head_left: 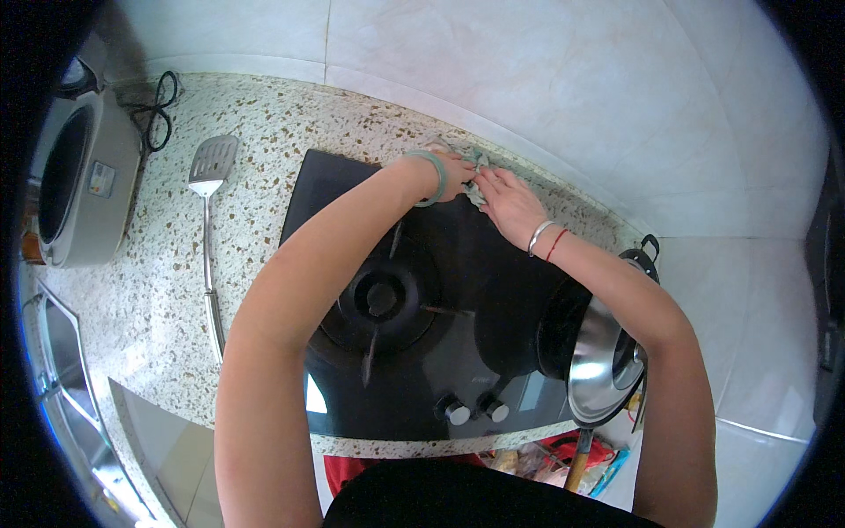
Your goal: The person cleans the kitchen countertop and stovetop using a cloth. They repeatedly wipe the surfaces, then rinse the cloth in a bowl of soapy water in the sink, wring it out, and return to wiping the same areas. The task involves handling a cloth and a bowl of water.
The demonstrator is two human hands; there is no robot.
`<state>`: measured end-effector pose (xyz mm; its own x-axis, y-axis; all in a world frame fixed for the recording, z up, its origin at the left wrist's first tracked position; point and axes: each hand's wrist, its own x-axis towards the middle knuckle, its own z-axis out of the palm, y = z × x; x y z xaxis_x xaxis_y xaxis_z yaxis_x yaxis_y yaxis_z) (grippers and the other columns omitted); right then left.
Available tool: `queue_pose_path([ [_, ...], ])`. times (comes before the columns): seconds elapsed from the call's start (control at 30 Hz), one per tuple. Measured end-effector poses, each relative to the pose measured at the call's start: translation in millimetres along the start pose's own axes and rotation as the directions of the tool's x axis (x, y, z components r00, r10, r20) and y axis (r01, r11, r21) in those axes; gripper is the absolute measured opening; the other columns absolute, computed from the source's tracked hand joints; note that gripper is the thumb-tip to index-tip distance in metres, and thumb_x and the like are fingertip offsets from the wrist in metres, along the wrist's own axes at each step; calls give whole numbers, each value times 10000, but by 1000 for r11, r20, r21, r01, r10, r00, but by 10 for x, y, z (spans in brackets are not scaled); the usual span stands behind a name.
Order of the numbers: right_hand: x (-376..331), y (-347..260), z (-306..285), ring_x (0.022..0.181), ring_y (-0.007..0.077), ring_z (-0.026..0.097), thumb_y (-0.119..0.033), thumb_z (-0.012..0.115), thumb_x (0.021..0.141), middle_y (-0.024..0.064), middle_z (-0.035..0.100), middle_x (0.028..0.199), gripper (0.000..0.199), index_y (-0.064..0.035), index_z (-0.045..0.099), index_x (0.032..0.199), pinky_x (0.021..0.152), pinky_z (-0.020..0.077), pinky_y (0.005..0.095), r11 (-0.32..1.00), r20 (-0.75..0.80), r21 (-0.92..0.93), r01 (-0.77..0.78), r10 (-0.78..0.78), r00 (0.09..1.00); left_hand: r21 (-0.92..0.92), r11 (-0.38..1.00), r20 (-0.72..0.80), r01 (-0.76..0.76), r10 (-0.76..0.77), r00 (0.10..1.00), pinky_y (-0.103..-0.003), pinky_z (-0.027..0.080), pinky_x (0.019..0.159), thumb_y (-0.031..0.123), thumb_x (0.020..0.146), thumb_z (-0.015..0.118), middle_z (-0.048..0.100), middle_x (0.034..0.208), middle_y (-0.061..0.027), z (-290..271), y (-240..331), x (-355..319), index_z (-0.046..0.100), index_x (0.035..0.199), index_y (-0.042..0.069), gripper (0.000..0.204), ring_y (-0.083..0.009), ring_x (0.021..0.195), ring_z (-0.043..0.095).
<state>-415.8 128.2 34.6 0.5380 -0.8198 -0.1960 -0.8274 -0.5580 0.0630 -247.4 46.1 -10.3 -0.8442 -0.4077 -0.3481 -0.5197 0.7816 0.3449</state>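
Observation:
A crumpled pale grey-green cloth (476, 158) lies at the far edge of the black glass gas stove (422, 400), where it meets the speckled countertop. My left hand (455, 173), with a green bangle at the wrist, is closed on the cloth from the left. From the right, my right hand (512, 204) grips the same cloth with its fingertips; a silver bracelet and a red string circle that wrist. The two hands nearly touch. Nearer to me on the stove is a round burner (381, 299) with its pan supports.
A lidded pan (603, 365) sits on the stove's right side, its wooden handle (578, 462) pointing toward me. Two knobs (456, 411) are at the front. A slotted spatula (211, 167) lies left, near a rice cooker (97, 180) and a sink (75, 370). A tiled wall (528, 79) rises behind.

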Motion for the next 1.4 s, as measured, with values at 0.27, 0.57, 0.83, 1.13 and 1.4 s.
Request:
queue_pose_path([
  [0.27, 200, 181, 174, 1109, 267, 487, -61, 519, 788, 124, 546, 1195, 395, 33, 535, 1172, 955, 423, 343, 990, -228, -40, 134, -140, 964, -9, 997, -62, -72, 72, 996, -410, 239, 1130, 157, 924, 492, 297, 1494, -71, -38, -216, -39, 349, 1401, 86, 504, -266, 1377, 275],
  [0.57, 515, 15, 257, 1049, 275, 506, -62, 531, 760, 148, 567, 1122, 376, 49, 542, 1119, 918, 436, 348, 982, -397, -36, 185, -184, 899, -96, 990, -329, -103, 66, 942, -423, 240, 1128, 218, 920, 521, 342, 1463, -97, 221, -472, -392, 341, 1393, 73, 527, -262, 1362, 299],
  [0.83, 910, -284, 219, 1020, 254, 513, -68, 539, 745, 130, 582, 1066, 355, 44, 554, 1082, 907, 442, 334, 981, -474, -58, 182, -188, 860, -88, 996, -374, -16, -18, 927, -423, 249, 1125, 287, 930, 509, 334, 1469, -97, 226, -743, -804, 326, 1407, 78, 552, -263, 1366, 293],
  [1.13, 1386, -645, 149, 972, 245, 518, -82, 528, 759, 123, 586, 992, 271, 43, 563, 997, 882, 447, 322, 977, -524, -91, 192, -211, 825, -129, 991, -374, 48, -93, 923, -421, 254, 1124, 286, 929, 516, 344, 1464, -94, 212, -1103, -1225, 329, 1411, 90, 553, -256, 1353, 318],
  [1.4, 1892, -1029, 81, 892, 234, 511, -93, 529, 760, 108, 559, 867, 156, 10, 554, 874, 817, 446, 307, 978, -563, -92, 187, -206, 800, -162, 978, -376, 129, -182, 908, -390, 255, 1127, 309, 935, 505, 366, 1453, -80, 193, -1476, -1649, 349, 1406, 110, 535, -251, 1340, 341],
])
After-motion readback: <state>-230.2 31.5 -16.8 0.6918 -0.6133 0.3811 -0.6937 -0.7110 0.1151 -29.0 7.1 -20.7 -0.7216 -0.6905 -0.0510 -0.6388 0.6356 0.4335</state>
